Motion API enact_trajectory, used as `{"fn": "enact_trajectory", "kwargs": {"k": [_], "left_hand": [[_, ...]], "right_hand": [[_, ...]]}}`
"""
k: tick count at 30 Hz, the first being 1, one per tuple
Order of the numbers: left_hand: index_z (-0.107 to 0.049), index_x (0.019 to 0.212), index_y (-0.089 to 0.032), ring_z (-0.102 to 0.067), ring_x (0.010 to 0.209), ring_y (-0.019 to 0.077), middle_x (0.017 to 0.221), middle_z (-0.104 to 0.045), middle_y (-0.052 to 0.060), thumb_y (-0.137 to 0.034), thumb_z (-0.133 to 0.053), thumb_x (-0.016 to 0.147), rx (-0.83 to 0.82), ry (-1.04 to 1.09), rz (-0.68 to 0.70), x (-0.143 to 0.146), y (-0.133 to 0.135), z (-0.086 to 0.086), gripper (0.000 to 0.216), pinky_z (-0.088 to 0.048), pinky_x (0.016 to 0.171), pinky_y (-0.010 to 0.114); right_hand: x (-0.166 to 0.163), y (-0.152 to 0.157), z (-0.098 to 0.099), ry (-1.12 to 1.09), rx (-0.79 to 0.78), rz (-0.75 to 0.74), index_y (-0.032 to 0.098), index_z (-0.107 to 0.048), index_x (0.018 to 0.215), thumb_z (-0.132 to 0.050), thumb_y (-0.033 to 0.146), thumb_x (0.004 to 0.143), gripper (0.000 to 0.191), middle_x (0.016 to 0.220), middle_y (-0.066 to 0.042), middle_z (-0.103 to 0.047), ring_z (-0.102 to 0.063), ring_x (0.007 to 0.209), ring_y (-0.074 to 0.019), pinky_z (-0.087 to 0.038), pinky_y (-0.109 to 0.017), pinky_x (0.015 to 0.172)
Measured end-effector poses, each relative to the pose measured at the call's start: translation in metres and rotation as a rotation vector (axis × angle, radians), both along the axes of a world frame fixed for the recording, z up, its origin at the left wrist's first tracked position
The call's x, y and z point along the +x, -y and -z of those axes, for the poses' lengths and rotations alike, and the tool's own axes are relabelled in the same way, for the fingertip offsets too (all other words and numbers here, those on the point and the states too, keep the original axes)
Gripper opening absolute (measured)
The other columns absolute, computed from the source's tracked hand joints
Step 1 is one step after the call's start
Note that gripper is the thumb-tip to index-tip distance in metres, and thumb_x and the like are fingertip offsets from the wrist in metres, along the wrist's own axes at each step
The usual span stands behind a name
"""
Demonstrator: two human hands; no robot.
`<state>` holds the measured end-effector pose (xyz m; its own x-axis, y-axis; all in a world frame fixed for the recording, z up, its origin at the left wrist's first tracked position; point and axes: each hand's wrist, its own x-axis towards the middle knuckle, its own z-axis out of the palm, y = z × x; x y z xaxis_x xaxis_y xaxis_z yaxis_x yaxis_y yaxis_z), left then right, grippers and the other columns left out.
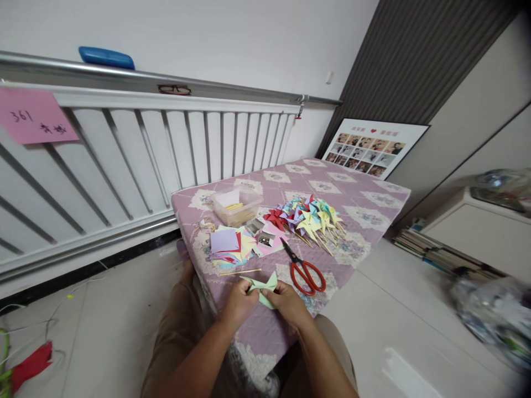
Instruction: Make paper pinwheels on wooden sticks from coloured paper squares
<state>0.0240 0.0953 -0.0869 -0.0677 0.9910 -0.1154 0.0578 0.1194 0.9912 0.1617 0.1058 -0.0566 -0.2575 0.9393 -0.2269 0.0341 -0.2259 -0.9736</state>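
Between my two hands is a light green paper pinwheel (269,283), its folded blades spread, held over the near edge of the table. My left hand (240,298) pinches it at the left side, and my right hand (288,301) grips it from the right, with both thumbs near its centre. Just beyond lies a thin wooden stick (240,272). Red-handled scissors (306,271) rest to the right of my right hand, blades pointing away. A stack of coloured paper squares (225,242) sits past my left hand. The pinwheel's centre is partly covered by my fingers.
A clear plastic box (237,207) with sticks stands at the table's left. Finished pinwheels on sticks (311,218) lie piled behind the scissors. Small picture-printed packets (265,239) lie near the paper. A purple patterned cloth (265,348) covers the table; a radiator (215,138) runs along the wall.
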Motion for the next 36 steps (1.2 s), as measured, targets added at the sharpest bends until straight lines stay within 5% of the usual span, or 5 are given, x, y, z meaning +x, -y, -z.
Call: {"fn": "enact_trajectory", "kwargs": {"k": [16,36], "left_hand": [[-0.056,0.067,-0.018,-0.044,0.056,0.0112,0.061,-0.053,-0.004,-0.021,-0.052,0.066,0.011,-0.019,0.008,0.0,-0.001,0.008,0.006,-0.035,0.054,0.022],[-0.048,0.063,-0.019,-0.036,0.052,0.0095,0.056,-0.042,-0.006,-0.026,-0.052,0.066,-0.05,-0.046,0.062,-0.002,-0.002,0.009,0.008,-0.029,0.05,0.022]], "right_hand": [[-0.002,0.002,0.001,-0.069,-0.027,0.008,0.018,-0.07,0.068,-0.073,0.034,0.063,0.017,0.063,0.003,-0.066,-0.05,0.055,-0.013,-0.038,-0.027,0.059],[-0.003,0.006,0.007,-0.097,-0.047,0.075,0.016,-0.071,0.073,-0.075,0.033,0.062,0.02,0.064,0.003,-0.068,-0.052,0.055,-0.0133,-0.038,-0.026,0.059]]}}
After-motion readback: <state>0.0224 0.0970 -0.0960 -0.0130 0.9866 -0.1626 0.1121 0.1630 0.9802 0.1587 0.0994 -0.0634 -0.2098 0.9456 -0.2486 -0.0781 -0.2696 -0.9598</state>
